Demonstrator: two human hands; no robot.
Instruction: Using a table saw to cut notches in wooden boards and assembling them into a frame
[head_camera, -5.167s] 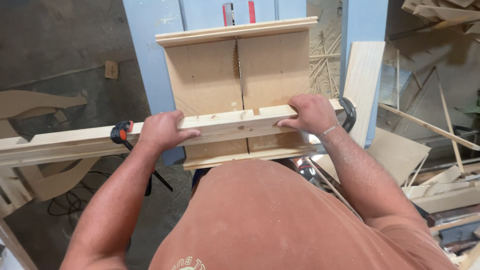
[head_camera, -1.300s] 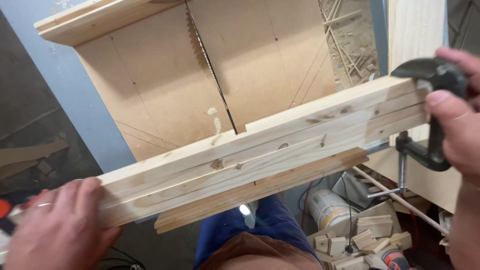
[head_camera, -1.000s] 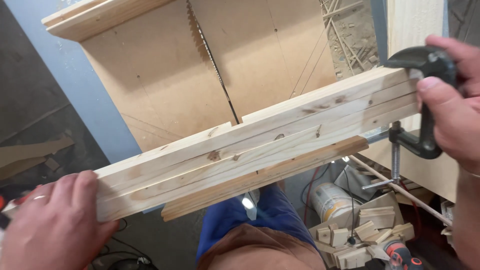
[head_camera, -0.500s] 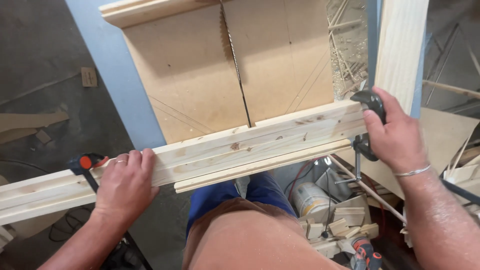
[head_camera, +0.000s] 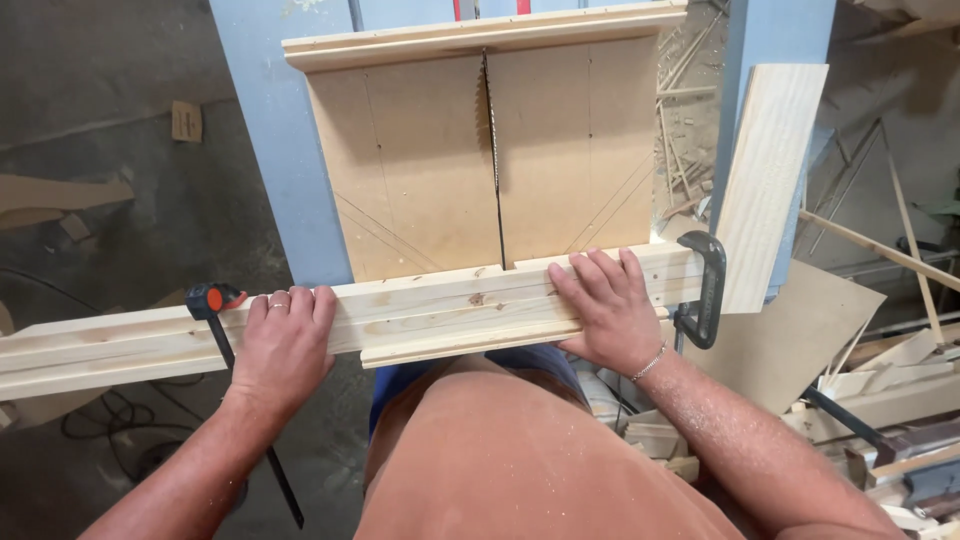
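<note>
Pine boards (head_camera: 420, 315) flat beneath both hands

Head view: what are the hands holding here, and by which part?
Both hands press flat on the long pine board across the sled's near fence: left hand left of the blade slot, right hand right of it, beside the black clamp. Neither grips it.

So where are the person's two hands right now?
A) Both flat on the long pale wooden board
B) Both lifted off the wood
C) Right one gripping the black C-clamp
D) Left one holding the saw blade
A: the left hand and right hand both lie palm-down on the long pale wooden board, while the black C-clamp sits untouched beside the right hand.
</note>
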